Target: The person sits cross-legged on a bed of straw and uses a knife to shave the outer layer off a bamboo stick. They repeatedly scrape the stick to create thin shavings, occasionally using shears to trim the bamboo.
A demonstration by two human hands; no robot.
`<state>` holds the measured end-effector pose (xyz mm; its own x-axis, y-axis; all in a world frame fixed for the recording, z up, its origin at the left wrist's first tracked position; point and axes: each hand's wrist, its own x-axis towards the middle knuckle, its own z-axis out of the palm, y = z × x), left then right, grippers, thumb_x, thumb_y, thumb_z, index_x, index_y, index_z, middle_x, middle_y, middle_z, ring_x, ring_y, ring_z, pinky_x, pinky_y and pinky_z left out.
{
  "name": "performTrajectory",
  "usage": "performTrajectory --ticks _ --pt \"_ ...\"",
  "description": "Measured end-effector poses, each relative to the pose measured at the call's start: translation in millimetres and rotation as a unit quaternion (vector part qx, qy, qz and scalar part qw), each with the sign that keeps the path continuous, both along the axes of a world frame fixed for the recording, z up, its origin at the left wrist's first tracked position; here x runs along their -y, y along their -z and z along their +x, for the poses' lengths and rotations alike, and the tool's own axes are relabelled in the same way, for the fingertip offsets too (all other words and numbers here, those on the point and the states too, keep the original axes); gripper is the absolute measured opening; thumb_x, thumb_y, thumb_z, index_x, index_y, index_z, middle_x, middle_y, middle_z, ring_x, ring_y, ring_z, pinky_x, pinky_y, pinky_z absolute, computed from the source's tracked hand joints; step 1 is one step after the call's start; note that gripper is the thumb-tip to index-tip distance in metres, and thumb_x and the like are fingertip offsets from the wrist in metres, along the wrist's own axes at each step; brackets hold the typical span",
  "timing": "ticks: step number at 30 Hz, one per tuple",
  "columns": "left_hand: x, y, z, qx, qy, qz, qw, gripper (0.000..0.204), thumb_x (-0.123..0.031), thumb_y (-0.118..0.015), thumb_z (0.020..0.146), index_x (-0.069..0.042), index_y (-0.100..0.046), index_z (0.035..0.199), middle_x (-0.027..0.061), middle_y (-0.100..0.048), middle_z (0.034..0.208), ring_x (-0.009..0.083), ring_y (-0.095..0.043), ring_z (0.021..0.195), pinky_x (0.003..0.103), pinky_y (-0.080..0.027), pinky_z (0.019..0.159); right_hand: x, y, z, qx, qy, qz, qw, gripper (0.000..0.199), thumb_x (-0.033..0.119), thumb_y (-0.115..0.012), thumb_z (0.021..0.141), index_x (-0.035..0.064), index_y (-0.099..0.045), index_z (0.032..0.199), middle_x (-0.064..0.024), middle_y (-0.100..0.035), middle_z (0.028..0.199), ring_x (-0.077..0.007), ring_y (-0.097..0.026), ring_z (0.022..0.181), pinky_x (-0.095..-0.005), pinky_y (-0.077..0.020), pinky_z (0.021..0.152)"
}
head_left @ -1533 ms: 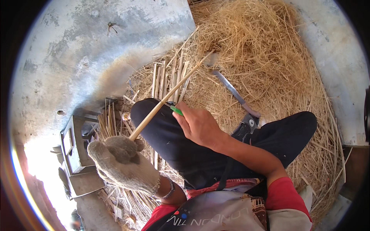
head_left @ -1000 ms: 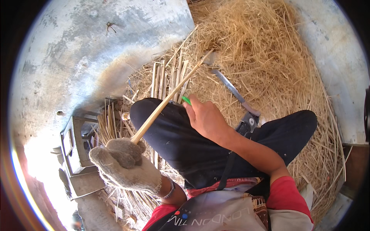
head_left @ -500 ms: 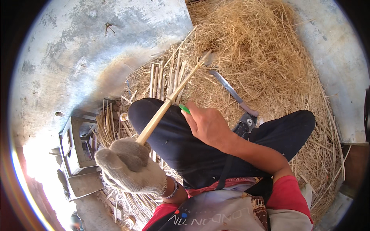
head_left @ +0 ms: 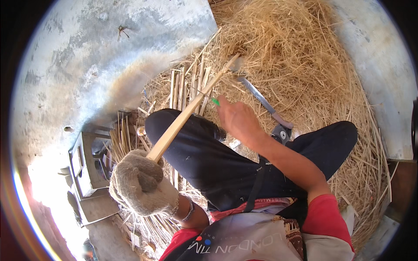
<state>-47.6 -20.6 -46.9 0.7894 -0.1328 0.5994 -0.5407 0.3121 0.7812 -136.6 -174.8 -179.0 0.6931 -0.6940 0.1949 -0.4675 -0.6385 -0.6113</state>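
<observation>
My left hand [head_left: 141, 185], in a worn grey knit glove, grips the near end of a long pale bamboo strip [head_left: 179, 123]. The strip slants up and away to the right over my left leg, narrowing toward its far tip. My bare right hand [head_left: 238, 121] is closed on a small knife [head_left: 215, 101]; only part of its green handle shows past the fingers. The knife's thin blade crosses the strip's upper part, seemingly touching it.
Beyond my right hand, a machete [head_left: 257, 96] lies on the straw. Split bamboo pieces [head_left: 182, 89] lie past my left knee. Fibrous shavings [head_left: 283, 43] heap up at the far side. A grey wall [head_left: 100, 56] rises on the left, near a wooden frame [head_left: 89, 165].
My right hand and the knife have slid farther up the strip, away from me. My gloved left hand has shifted slightly, and the strip's near end with it.
</observation>
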Motion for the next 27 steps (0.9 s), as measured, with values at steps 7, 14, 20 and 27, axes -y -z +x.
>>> performTrajectory --ticks 7,14,20,27 --pt "-8.5 7.0 8.3 -0.041 -0.033 -0.041 0.998 0.032 -0.014 -0.053 0.088 -0.003 -0.044 0.059 0.009 -0.042 0.049 0.0152 -0.039 0.039 0.029 -0.039 0.042 -13.7 -3.9 4.0 -0.019 -0.02 0.037 0.999 0.017 0.019 -0.055 0.099 0.0026 -0.053 0.104 -0.0233 -0.061 0.061 -0.0458 -0.064 0.06 -0.0545 -0.0516 0.054" --pt "2.9 -6.8 14.1 -0.008 -0.093 0.007 0.996 0.038 -0.013 -0.052 0.093 -0.003 -0.043 0.057 0.0076 -0.044 0.053 0.012 -0.04 0.042 0.025 -0.037 0.045 -21.2 -21.4 5.4 0.005 -0.051 -0.034 0.998 0.01 0.01 -0.054 0.094 0.0009 -0.052 0.099 -0.02 -0.063 0.064 -0.0417 -0.067 0.062 -0.0507 -0.0532 0.055" --pt "18.5 -11.9 1.1 0.036 -0.172 0.06 0.983 0.042 -0.012 -0.05 0.092 -0.005 -0.042 0.052 0.0063 -0.041 0.049 0.0115 -0.037 0.039 0.025 -0.034 0.041 9.3 33.6 9.4 -0.064 0.013 0.02 0.998 0.011 0.006 -0.052 0.094 -0.002 -0.054 0.101 -0.0218 -0.064 0.066 -0.0403 -0.067 0.061 -0.0494 -0.0535 0.054" --pt "21.1 -17.2 -10.0 -0.101 -0.096 -0.053 0.989 0.031 -0.013 -0.05 0.087 -0.006 -0.041 0.059 0.0072 -0.039 0.049 0.0144 -0.035 0.038 0.026 -0.035 0.039 14.9 42.5 13.3 0.003 0.041 -0.003 0.999 0.016 0.015 -0.051 0.1 -0.0008 -0.053 0.102 -0.022 -0.061 0.061 -0.0424 -0.064 0.056 -0.0528 -0.0498 0.051"
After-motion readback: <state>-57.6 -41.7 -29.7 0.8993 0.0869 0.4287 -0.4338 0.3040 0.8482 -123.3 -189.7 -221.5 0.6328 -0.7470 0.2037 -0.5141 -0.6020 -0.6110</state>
